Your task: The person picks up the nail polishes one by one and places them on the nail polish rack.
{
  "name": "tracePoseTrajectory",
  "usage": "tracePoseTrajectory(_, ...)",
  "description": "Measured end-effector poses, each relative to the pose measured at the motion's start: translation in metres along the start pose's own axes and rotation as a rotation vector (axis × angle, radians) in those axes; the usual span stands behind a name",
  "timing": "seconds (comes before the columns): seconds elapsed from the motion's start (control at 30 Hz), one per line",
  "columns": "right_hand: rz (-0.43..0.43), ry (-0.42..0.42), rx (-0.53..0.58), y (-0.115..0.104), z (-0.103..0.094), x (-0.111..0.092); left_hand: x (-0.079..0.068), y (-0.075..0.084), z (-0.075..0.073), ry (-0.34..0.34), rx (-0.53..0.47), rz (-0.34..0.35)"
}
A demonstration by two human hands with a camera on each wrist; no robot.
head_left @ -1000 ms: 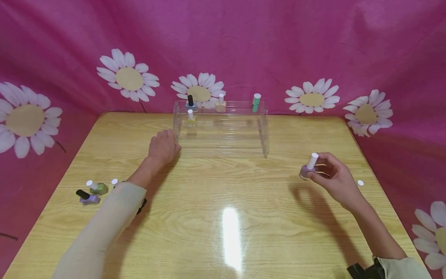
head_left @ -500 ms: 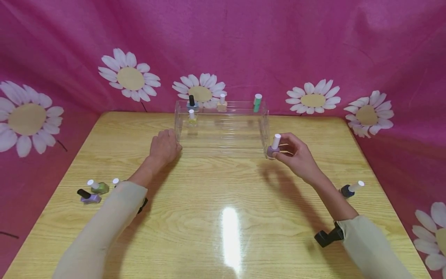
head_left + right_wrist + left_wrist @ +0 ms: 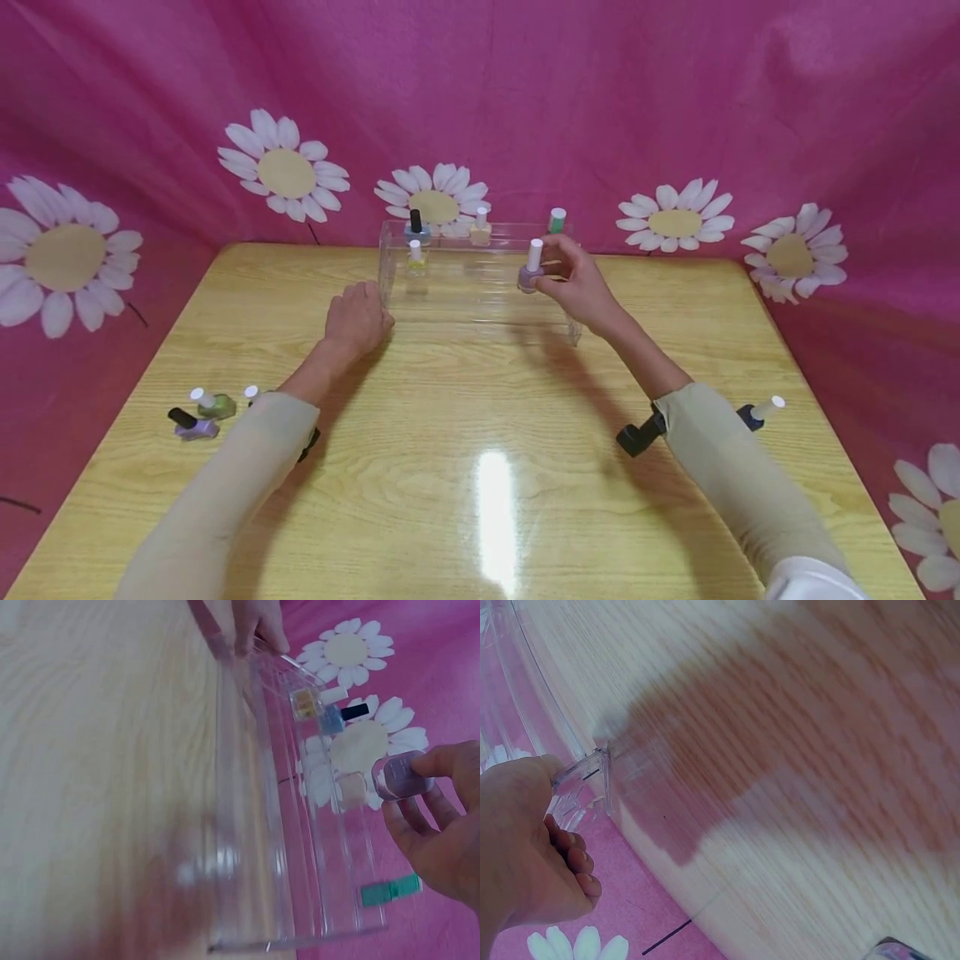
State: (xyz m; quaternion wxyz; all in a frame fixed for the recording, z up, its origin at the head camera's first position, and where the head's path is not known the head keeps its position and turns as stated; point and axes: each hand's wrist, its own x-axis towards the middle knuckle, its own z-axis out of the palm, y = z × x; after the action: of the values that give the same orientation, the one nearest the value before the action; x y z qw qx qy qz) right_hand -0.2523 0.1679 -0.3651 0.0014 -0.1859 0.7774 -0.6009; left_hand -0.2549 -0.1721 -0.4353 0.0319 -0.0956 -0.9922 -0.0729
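A clear tiered acrylic rack (image 3: 480, 321) stands at the back of the table. My left hand (image 3: 356, 318) grips its left front corner; the left wrist view shows the curled fingers and thumb at that corner (image 3: 592, 766). In my right hand (image 3: 581, 283), thumb and fingers pinch a purple nail polish bottle (image 3: 529, 277) with a white cap, upright in front of the rack's right part. On the upper tier stand a blue bottle (image 3: 331, 720) with a black cap, a pale peach bottle (image 3: 480, 235) and a green bottle (image 3: 390, 890). A yellow bottle (image 3: 417, 263) sits one tier lower.
On the left of the table lie a green bottle (image 3: 217, 407) and a lilac bottle (image 3: 197, 428); a white cap (image 3: 252, 392) shows beside the left sleeve. A dark bottle (image 3: 750, 417) is partly behind the right sleeve. A pink flowered cloth (image 3: 525, 100) hangs behind.
My right hand has carried the purple nail polish bottle from the table's right side leftward and away from me to the rack. The left hand has stayed at the rack's corner.
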Motion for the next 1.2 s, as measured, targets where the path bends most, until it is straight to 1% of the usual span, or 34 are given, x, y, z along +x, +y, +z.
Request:
tracePoseTrajectory(0.2, -0.016, -0.015, -0.012, 0.001, 0.018, 0.031, 0.001, -0.001, 0.002, 0.008, 0.001, 0.002)
tracePoseTrajectory(0.33, 0.007, 0.003, -0.043, 0.006, 0.026, 0.048, 0.000, -0.001, 0.002, 0.009, 0.003, 0.002)
tracePoseTrajectory(0.53, 0.050, 0.032, -0.015, 0.016, 0.035, 0.065, 0.000, 0.000, 0.001, 0.017, 0.011, 0.006)
tracePoseTrajectory(0.67, 0.077, 0.043, -0.029, 0.024, 0.040, 0.073, 0.000, 0.000, 0.001, 0.010, 0.015, 0.002)
tracePoseTrajectory(0.83, 0.096, 0.023, -0.045, 0.032, 0.048, 0.079, -0.001, 0.000, 0.001, 0.007, 0.012, 0.001)
tracePoseTrajectory(1.2, 0.060, -0.012, -0.119, 0.036, 0.058, 0.083, -0.001, -0.002, 0.002, 0.013, -0.001, 0.006)
